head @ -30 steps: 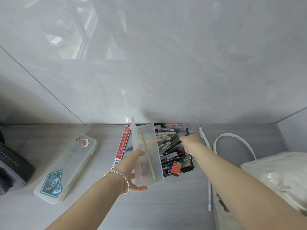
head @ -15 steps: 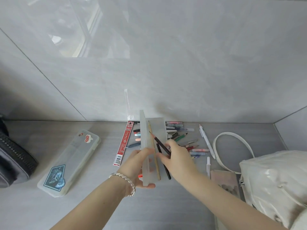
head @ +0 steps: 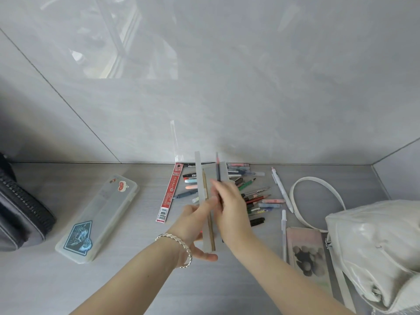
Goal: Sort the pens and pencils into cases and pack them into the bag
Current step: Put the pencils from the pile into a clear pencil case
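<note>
Wall: we are seeing a glossy grey tiled wall (head: 250, 87) reflecting a window.
Surface: we are seeing a pale grey wood-grain tabletop (head: 68, 289) meeting it.
Wrist: we are seeing a silver link bracelet (head: 181, 245) circling it.

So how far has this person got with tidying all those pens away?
Early days. Done: one wooden pencil already lies in the open translucent case that the left hand holds. In hand: the right hand is putting a dark pen into that case. Left: a heap of pens on the counter, the stickered case lying shut, and nothing visibly packed into the white bag.
</note>
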Tool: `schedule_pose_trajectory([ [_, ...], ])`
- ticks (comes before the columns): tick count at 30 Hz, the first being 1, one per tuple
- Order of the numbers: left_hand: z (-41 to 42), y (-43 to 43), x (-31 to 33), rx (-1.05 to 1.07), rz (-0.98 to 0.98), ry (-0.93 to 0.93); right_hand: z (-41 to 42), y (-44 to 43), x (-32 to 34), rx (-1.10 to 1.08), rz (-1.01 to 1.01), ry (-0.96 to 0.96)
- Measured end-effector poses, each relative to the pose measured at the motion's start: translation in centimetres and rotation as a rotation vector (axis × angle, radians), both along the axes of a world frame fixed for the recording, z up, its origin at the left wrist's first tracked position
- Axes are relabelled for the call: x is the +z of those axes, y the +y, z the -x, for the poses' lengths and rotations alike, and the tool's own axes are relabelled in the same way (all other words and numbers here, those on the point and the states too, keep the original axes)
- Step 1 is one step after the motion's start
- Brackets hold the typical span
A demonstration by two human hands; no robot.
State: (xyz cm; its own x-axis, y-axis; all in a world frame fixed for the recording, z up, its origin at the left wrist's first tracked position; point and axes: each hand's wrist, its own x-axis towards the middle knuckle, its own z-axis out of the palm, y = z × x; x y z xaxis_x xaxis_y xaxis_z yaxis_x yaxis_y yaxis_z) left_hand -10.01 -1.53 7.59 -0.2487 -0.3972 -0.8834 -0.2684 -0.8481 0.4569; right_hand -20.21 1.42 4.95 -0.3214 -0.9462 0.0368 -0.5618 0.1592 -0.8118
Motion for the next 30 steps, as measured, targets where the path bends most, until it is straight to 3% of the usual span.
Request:
schedule_pose_trajectory([
  [2, 0.0, -0.1, 0.1, -0.026, 0.011, 0.001, -0.6, 0.1, -0.4, 0.050, -0.054, 0.127],
  [5, -0.1, -0.1, 0.2, -0.045, 0.013, 0.012, -1.0, 0.5, -1.1, 0.065, -0.063, 0.488],
  [8, -0.2, -0.1, 0.1, -0.021, -0.001, 0.009, -0.9, 0.7, -1.4, 0.104, -0.224, 0.584],
  [11, 0.0, -0.4, 0.0, 0.035, -0.013, -0.007, -0.7, 1.3, -0.9, 0.317, -0.323, 0.690],
  [13, -0.1, -0.8, -0.2, 0.051, 0.001, -0.029, -0.1, 1.8, -0.9, 0.414, -0.293, 0.500],
  [14, -0.2, -1.0, -0.4, 0.043, 0.015, -0.045, 0.2, 2.0, -0.7, 0.396, -0.244, 0.311],
  [16, -0.5, -1.3, -0.9, 0.034, 0.050, -0.086, 1.2, 2.3, -0.7, 0.232, -0.139, -0.087],
  [17, -0.6, -1.4, -1.0, 0.037, 0.057, -0.103, 2.1, 2.1, -1.1, 0.103, -0.096, -0.175],
  [20, -0.7, -1.5, -1.3, 0.040, 0.047, -0.130, 6.2, 1.8, -3.0, -0.192, -0.195, -0.054],
  [24, -0.8, -1.3, -1.8, 0.025, 0.041, -0.140, 10.3, 1.0, -4.9, -0.199, -0.447, 0.160],
  [26, -0.9, -1.2, -2.1, 0.014, 0.037, -0.142, 10.7, -0.3, -5.2, -0.247, -0.600, 0.064],
  [30, -0.8, -1.2, -2.3, -0.024, 0.046, -0.155, 10.4, -2.9, -6.0, -0.528, -0.770, -0.441],
])
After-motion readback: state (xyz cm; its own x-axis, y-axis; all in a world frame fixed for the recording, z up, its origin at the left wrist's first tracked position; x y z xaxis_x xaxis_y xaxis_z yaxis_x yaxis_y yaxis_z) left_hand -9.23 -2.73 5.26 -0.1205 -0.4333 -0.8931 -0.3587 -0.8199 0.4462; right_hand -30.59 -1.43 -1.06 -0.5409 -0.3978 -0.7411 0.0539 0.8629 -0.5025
